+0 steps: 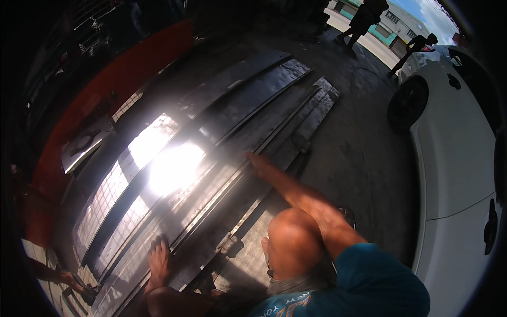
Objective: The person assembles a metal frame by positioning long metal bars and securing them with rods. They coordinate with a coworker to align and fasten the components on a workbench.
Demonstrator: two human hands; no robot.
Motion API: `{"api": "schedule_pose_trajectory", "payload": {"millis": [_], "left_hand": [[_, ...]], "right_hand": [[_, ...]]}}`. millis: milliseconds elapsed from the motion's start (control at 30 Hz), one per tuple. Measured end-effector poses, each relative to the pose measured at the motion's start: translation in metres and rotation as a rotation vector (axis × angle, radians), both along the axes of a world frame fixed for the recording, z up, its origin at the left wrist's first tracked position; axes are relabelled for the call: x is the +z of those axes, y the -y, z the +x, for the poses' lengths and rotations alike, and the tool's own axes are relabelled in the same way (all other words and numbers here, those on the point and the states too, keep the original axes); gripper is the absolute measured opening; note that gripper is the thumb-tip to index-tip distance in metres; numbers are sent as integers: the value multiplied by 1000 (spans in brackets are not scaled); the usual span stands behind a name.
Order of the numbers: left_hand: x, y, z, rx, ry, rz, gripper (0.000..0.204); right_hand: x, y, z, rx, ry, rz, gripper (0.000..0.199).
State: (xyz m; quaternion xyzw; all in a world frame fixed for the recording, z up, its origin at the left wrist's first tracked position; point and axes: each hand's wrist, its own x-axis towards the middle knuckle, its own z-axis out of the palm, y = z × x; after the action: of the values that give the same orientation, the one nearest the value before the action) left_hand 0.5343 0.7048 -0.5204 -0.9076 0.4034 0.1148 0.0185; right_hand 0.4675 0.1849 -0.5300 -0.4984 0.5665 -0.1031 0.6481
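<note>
One hand (pixel 257 160) flat on long metal sheets (pixel 232 121).

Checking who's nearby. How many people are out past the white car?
2. One person stands at the top by the road. The other person leans in at the far end of the white car. More may be hidden behind the car.
</note>
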Motion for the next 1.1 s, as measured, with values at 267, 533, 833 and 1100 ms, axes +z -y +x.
{"api": "schedule_pose_trajectory", "payload": {"millis": [267,533,833,1100], "left_hand": [[66,24,27,19,-234,6,50],[99,41,62,94,-398,187,26],[34,35,124,101,-419,145,18],[-47,-2,126,175,-287,-407,12]], "right_hand": [[22,5,0,143,77,-56,63],[22,6,18,340,255,52,66],[52,-45,27,588,558,-595,33],[103,-194,104,1660,692,-1420,63]]}}
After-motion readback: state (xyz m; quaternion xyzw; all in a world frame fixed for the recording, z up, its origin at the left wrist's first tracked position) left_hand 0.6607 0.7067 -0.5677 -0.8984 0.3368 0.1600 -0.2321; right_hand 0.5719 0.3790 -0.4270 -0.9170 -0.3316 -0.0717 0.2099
